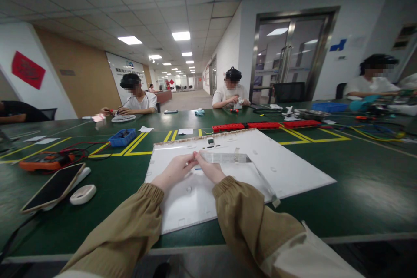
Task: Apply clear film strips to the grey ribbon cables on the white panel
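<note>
A large white panel (192, 208) lies flat on the green table in front of me. Over it stretches a grey flat ribbon cable (224, 157), which folds at its right end and runs down to the panel's near edge. My right hand (210, 168) is closed on the cable's left end, thumb and fingers pinched. At the same end my left hand (177, 170) is closed too, its fingertips meeting those of the right. The fingers hide the very tip of the cable. A small dark piece (211, 142) rests near the panel's far edge.
To the left are a phone (54, 186), a white oval object (83, 194), an orange multimeter (47, 160) with red leads and a blue bin (122, 137). Red strips (263, 126) lie behind the panel. Several people sit around the table, with cables (374, 132) at right.
</note>
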Action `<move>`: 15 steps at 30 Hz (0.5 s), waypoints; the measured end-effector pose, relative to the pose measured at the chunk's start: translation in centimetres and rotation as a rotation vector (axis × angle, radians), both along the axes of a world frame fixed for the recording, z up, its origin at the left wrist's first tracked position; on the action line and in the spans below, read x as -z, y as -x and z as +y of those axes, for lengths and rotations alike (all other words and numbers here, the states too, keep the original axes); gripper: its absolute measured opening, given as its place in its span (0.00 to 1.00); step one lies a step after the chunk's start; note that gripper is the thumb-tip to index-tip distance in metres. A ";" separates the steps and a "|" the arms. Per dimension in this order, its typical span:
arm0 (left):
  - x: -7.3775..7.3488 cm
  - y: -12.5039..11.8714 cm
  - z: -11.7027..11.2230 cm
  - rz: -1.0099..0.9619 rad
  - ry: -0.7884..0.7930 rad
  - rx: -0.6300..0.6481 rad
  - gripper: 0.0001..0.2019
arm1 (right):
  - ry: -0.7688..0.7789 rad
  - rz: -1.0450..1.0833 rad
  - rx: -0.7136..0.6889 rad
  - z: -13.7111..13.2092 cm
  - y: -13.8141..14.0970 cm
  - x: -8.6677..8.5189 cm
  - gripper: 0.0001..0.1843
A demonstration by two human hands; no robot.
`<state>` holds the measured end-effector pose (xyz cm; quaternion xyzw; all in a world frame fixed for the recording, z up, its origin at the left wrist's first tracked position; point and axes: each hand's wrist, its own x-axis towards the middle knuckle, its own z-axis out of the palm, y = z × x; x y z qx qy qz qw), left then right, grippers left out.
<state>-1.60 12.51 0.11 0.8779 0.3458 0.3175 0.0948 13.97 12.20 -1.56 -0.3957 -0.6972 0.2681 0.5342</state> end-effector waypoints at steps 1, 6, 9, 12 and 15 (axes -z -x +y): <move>0.0 0.0 0.0 -0.024 0.018 0.015 0.14 | -0.016 -0.001 0.008 0.0 0.0 0.0 0.21; 0.4 -0.2 0.6 -0.144 0.145 0.079 0.15 | -0.031 0.045 0.002 0.4 0.1 0.2 0.22; 0.4 -0.2 0.7 -0.157 0.198 0.104 0.17 | -0.036 0.057 0.034 0.6 0.2 0.4 0.21; 0.4 -0.1 0.6 -0.161 0.219 0.109 0.20 | -0.033 0.081 0.064 0.9 0.2 0.6 0.20; 0.7 -0.1 0.7 -0.200 0.238 0.096 0.23 | -0.007 0.096 0.064 1.1 0.3 0.7 0.20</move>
